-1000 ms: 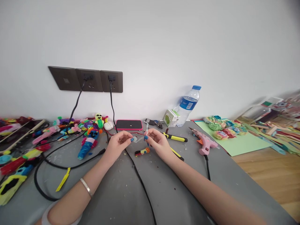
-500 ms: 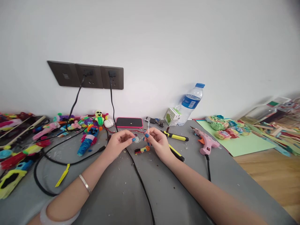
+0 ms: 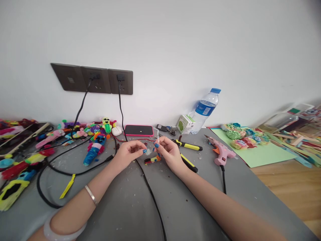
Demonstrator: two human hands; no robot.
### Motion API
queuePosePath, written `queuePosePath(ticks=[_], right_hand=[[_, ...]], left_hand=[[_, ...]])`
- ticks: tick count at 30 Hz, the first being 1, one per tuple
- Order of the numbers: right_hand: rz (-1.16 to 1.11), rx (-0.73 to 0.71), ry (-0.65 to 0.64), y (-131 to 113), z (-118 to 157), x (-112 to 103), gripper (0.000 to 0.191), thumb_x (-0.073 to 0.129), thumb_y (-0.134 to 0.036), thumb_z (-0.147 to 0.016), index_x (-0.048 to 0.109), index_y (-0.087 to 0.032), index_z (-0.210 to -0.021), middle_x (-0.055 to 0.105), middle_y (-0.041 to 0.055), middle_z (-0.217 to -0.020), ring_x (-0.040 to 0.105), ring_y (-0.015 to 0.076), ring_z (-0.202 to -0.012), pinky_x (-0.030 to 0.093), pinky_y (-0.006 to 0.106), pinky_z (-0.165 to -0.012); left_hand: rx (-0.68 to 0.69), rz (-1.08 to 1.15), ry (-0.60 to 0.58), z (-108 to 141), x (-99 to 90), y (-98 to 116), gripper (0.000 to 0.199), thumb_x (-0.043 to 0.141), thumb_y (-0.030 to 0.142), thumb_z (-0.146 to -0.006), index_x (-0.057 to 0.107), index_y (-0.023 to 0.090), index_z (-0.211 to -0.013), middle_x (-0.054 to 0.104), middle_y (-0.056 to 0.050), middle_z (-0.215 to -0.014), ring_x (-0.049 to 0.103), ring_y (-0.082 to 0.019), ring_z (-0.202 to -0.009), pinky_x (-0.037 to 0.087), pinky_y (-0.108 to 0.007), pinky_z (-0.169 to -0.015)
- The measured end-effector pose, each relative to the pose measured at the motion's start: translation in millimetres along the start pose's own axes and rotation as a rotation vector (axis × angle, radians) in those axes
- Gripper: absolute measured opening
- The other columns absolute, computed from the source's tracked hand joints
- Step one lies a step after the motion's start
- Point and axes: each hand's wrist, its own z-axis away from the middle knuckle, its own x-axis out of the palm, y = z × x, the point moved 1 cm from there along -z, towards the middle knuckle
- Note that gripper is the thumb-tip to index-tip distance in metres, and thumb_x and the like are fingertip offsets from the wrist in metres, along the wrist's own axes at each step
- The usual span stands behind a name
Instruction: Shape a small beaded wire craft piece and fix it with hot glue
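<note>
My left hand [image 3: 129,154] is above the middle of the grey table, thumb and fingertips nearly together; what lies between them is too small to make out. Facing it, my right hand [image 3: 168,154] pinches a thin clear beaded strand [image 3: 157,133] that rises above the fingertips. Below and between the hands is a small pile of clear beads [image 3: 148,151]. A small multicoloured piece [image 3: 152,160] lies just in front of that, close to my right fingers. Yellow-black pliers [image 3: 189,146] rest beyond my right hand.
A black cable [image 3: 150,192] runs under my left hand. Behind are a phone [image 3: 139,130], a small box [image 3: 185,124] and a leaning bottle [image 3: 205,108]. A pink glue gun [image 3: 222,153] lies right; fuzzy coloured figures [image 3: 95,149] crowd the left.
The fingertips of my left hand show slightly nearer together, and more of the clear beads can be seen between the hands. The view has shifted very slightly.
</note>
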Motion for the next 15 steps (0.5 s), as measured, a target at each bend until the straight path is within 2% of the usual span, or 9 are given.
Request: queuePosePath(ticks=[9, 15], right_hand=[[-0.019, 0.013, -0.030, 1.5, 0.6, 0.3, 0.029, 0.066, -0.048, -0.085, 0.059, -0.020, -0.085, 0.058, 0.0006, -0.074, 0.054, 0.0124, -0.064, 0.044, 0.026, -0.057], [-0.045, 0.012, -0.067, 3.5, 0.8, -0.5, 0.024, 0.067, -0.043, -0.086, 0.061, -0.020, -0.085, 0.059, -0.0006, -0.071, 0.054, 0.0104, -0.062, 0.042, 0.023, -0.055]], left_hand=[[-0.027, 0.001, -0.033, 0.1, 0.4, 6.7, 0.017, 0.066, 0.033, -0.076, 0.073, 0.017, -0.079, 0.069, -0.005, -0.075, 0.058, -0.017, -0.066, 0.044, -0.025, -0.059], [-0.051, -0.016, -0.084, -0.2, -0.2, 2.7, 0.017, 0.065, 0.030, -0.077, 0.074, 0.016, -0.083, 0.069, -0.005, -0.077, 0.056, -0.016, -0.068, 0.041, -0.025, -0.060]])
